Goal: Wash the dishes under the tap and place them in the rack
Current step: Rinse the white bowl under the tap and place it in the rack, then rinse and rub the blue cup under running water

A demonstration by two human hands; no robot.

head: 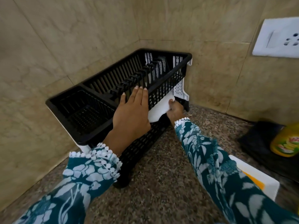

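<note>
The left hand (131,110) is lying flat and open on the empty rack (100,94) in the counter (161,175) corner, steadying it; the right hand (175,109) is gripping the white tray (159,109) beneath. Slide the tray level, keeping the rack pressed down.

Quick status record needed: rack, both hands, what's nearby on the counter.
rack: black dish rack tilted in the counter corner, no dishes visible in it
left hand: left hand flat on the rack's near rim
right hand: right hand gripping the white tray under the rack
nearby: yellow bottle and wall socket at right
</note>
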